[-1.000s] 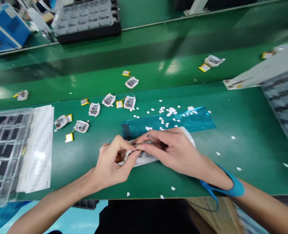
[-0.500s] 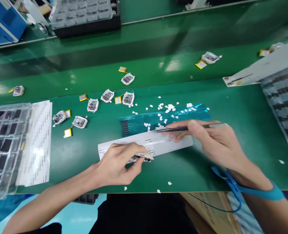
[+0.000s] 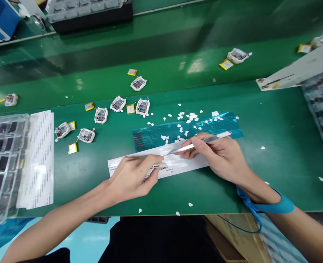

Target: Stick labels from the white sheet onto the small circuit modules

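Note:
My left hand (image 3: 135, 176) pinches a small electronic module (image 3: 157, 167) and rests it on a white label strip (image 3: 185, 163) lying on the green bench. Metal tweezers (image 3: 198, 143) are gripped in my right hand (image 3: 218, 157), their tips pointing left onto the strip close to my left fingertips. A blue wrist strap (image 3: 270, 208) circles my right wrist. Just behind the strip lies a teal film sheet (image 3: 156, 134) scattered with white paper bits (image 3: 190, 117).
Several small modules with yellow batteries (image 3: 101, 115) lie at centre left, with more on the conveyor belt (image 3: 236, 55). A clear compartment tray (image 3: 2, 160) and white label sheets (image 3: 39, 157) sit at the left. A grey tray (image 3: 321, 98) stands at the right edge.
My hands, together over the module a second ago, came apart. My right hand swung out right with the tweezers, then brought the tips back down onto the white strip.

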{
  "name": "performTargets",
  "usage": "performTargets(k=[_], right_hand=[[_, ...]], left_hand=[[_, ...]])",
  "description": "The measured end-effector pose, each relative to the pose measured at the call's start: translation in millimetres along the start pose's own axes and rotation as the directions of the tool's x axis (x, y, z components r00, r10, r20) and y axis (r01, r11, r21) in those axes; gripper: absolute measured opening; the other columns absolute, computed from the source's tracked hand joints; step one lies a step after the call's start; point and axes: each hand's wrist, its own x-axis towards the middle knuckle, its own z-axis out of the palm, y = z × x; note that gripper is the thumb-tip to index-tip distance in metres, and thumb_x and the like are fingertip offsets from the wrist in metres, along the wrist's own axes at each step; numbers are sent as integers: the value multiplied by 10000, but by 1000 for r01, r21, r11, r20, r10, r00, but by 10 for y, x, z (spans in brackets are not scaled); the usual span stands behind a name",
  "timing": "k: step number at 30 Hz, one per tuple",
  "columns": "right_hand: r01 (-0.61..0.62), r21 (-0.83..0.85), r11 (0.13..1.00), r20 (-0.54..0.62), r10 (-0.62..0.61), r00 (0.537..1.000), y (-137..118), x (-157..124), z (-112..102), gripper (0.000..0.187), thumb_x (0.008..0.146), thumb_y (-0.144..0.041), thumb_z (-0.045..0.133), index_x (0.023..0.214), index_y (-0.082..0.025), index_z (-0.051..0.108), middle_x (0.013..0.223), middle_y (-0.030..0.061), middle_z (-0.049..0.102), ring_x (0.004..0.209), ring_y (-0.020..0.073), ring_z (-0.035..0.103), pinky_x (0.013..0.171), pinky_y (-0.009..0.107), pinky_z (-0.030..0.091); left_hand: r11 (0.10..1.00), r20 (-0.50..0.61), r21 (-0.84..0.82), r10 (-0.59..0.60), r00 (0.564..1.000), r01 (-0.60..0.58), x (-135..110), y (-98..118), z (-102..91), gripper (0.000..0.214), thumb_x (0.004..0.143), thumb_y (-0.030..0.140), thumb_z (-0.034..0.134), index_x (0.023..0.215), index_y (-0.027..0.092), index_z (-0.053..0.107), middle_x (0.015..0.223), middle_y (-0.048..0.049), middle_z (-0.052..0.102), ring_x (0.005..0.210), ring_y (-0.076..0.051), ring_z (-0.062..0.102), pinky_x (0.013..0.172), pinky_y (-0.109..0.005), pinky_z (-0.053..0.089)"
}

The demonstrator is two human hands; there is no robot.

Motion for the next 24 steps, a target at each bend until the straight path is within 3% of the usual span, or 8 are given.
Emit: performTargets(k=[6,10,13,15,17,20,22,24], right_hand=[[2,22,1000,68,-3,998,-32,24,-4,555,1058,-637,568,741,-253,814,899,54,804,778,163,762,714,232,635],[-33,59,998,76,29,997,-51,53,-60,548,1054,-614,586,732,-245,831,833,79,796,897,207,773,811,280,641],[-40,87,995,26,38,999,-72,45,-87,547,1049,-616,598,721,-245,832,807,86,790,876,229,774,839,337,638],[-30,122,992,-30,34,999,-125,27,-68,538,1052,-619,595,744,-248,834,820,79,792,826,234,775,812,366,640],[28,162,986,-117,-9,993,-222,15,-14,466,1060,-580,609,800,-270,841,828,51,792,773,226,774,764,376,645],[156,149,976,-214,-122,969,-406,32,116,322,1084,-429,622,872,-333,843,867,-8,797,727,188,768,706,350,655],[217,106,970,-213,-190,958,-500,65,203,318,1102,-335,584,915,-354,842,911,-32,801,732,167,770,671,317,660],[225,68,972,-181,-210,961,-551,100,268,343,1110,-297,545,939,-344,839,915,-34,801,747,166,777,667,302,669]], left_hand=[[999,21,39,9,1000,-10,-1,-7,6,208,1053,198,490,1219,160,610,960,-33,823,671,-164,772,595,-265,598],[1000,10,31,2,1000,-2,4,-6,9,213,1057,203,491,1223,158,616,1024,-55,829,586,-130,720,563,-248,573],[998,-44,-59,-17,999,14,15,23,-13,168,1033,164,531,1158,147,643,1110,-84,821,470,-72,596,509,-221,516],[977,-83,-196,-101,991,83,33,59,-54,127,1015,162,576,1095,144,674,987,-62,825,435,-50,521,457,-192,452],[910,-87,-370,-235,968,187,60,96,-116,106,1001,193,627,1048,143,708,797,-26,782,433,-50,505,422,-174,403],[692,32,-629,-432,901,354,104,123,-227,183,998,248,652,1116,134,734,666,5,694,415,-74,566,383,-176,386],[512,159,-741,-495,854,434,123,115,-297,262,1011,279,643,1213,129,717,639,13,666,438,-116,647,380,-180,419],[387,255,-793,-490,834,470,130,94,-353,313,1010,287,648,1277,128,694,675,-2,689,516,-160,721,414,-188,480]])
